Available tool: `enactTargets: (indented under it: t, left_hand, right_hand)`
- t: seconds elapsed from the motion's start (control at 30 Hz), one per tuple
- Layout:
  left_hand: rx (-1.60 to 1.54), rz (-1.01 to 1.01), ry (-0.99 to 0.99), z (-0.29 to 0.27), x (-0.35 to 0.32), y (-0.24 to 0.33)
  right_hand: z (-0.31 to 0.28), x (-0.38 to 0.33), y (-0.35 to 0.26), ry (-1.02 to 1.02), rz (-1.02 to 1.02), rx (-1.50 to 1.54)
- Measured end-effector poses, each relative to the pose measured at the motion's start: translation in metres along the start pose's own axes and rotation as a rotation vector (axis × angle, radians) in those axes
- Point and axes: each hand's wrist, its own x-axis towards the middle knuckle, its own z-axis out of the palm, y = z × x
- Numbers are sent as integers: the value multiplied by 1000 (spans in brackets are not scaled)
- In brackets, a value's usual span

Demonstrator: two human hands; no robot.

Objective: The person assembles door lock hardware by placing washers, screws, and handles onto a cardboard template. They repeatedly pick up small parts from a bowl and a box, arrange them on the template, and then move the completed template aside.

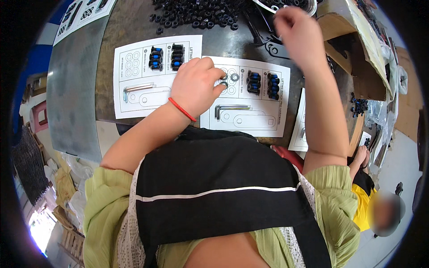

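My left hand (199, 82) rests curled over the meeting edges of two printed sheets, the left sheet (129, 105) and the right sheet (250, 126). Between its thumb and index fingertips shows a small washer (224, 83), partly hidden. Just beyond lies a grey washer (234, 77) on a printed circle. Black bolts with blue bands stand in groups on both sheets, such as the bolts (254, 82) on the right one. Bent hex keys (217, 111) lie below them. My right hand (300, 35), smeared by motion, is raised beside a white bowl (311, 8); its fingers are unclear.
A heap of black nuts (196, 12) covers the far table. Black flat metal parts (276, 49) lie near the bowl. An open cardboard box (357, 53) stands at right, with another sheet (300, 134) nearer me. A co-worker (364, 192) sits at far right.
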Motion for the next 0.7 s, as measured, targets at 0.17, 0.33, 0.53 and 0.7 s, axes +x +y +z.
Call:
enactTargets:
  t: [0.17,0.33,0.53,0.7]
  left_hand:
    - [-51,-26,-18,-12,-3,4]
    - [-55,-40,-33,-11,-6,3]
    - [57,-4,16,5,4,0]
    - [109,-44,-23,4,5,-1]
  right_hand:
    - [31,-88,-44,-522,-69,126]
    - [36,-102,-39,-375,98,162]
    - [46,-110,-46,-373,83,-13]
    - [51,-103,-44,-335,23,-107]
